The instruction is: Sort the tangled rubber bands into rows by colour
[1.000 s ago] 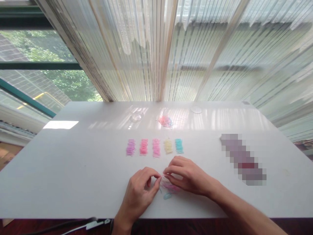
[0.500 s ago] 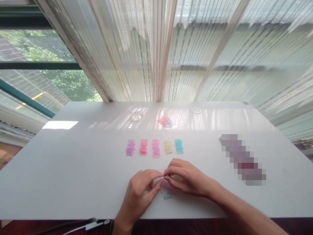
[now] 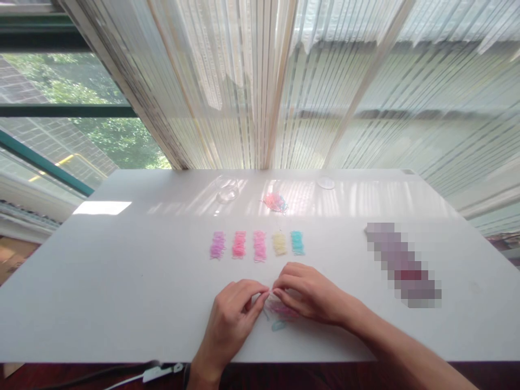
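Observation:
My left hand (image 3: 238, 314) and my right hand (image 3: 311, 292) meet near the front of the white table (image 3: 122, 303), each with thumb and fingertips pinched together. Whatever lies between the fingertips is too small to make out. Below them, partly covered by my right hand, lies a loose pile of thin pink and purple bands (image 3: 282, 310), with a bluish band clump (image 3: 278, 325) nearer me. Beyond my hands runs a row of sorted band bundles: purple (image 3: 217, 245), coral pink (image 3: 239, 245), light pink (image 3: 259, 246), yellow (image 3: 279, 244) and turquoise (image 3: 298, 243).
Further back sit a mixed pile of bands (image 3: 275, 202), a clear round container (image 3: 227, 193) and a clear round lid (image 3: 325, 183). A pixelated long object (image 3: 402, 265) lies at the right. Striped sheer curtains (image 3: 276, 81) hang behind the table, and a white cable (image 3: 152, 374) lies below its front edge.
My left thumb and fingertips have closed together and drawn slightly away from my right fingertips. More of the loose band pile shows beneath. The bundles have not moved.

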`<state>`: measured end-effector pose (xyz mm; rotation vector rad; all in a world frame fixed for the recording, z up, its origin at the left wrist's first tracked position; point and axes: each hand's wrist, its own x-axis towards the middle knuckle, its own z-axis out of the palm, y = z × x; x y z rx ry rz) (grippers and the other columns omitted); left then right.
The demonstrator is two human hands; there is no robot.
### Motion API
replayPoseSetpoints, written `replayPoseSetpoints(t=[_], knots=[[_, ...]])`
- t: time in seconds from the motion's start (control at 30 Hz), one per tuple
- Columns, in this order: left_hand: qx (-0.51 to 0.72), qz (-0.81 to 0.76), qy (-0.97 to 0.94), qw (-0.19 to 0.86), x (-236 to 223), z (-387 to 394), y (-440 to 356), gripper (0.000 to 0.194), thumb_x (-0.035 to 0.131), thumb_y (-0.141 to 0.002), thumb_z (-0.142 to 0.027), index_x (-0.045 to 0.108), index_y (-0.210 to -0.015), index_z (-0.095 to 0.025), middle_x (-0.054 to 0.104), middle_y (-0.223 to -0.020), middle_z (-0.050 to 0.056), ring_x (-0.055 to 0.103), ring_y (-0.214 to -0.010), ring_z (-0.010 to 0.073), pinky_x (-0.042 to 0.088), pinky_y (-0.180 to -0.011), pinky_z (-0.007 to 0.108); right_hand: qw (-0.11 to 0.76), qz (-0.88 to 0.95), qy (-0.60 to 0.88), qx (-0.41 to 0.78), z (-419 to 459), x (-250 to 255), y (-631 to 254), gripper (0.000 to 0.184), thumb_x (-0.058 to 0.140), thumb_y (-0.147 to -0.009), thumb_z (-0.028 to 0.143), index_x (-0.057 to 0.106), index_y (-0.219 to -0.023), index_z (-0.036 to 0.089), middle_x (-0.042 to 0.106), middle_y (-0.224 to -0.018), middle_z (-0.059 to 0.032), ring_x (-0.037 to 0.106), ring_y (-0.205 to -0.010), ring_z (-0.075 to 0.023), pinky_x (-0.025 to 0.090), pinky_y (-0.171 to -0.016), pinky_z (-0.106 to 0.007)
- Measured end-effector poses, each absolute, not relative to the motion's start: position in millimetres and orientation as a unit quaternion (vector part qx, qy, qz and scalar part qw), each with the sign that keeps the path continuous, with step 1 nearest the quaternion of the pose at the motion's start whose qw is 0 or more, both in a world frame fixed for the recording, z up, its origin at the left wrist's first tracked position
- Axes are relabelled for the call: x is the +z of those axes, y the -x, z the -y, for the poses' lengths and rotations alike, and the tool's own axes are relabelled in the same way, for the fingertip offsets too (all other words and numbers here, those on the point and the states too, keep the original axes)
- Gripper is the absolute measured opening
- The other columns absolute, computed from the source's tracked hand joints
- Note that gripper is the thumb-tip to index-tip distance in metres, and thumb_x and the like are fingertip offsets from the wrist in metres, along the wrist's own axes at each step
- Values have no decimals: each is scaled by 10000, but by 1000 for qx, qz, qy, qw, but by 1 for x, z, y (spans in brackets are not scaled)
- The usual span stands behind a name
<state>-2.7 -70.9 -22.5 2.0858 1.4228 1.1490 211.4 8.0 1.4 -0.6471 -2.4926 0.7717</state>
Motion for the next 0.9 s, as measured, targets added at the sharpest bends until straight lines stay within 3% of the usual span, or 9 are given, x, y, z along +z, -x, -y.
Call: replayPoseSetpoints(t=[0.43, 0.9], knots=[[371, -502, -763, 167, -8, 66, 7, 94, 589, -1028, -214, 683, -1031, -211, 749, -897, 29, 607, -656, 149, 497, -656, 271, 278, 909, 213, 225, -7, 3, -212, 159, 564, -1037, 271, 693, -1043, 180, 665, -832, -47, 592, -751, -174, 462, -693, -284], [367, -492, -770, 176, -4, 64, 6, 94, 585, -1024, -215, 678, -1023, -209, 725, -870, 24, 578, -624, 132, 505, -641, 260, 326, 903, 202, 195, -7, 1, -208, 96, 592, -990, 178, 660, -924, 198, 649, -766, -22, 580, -692, -154, 449, -655, -265]])
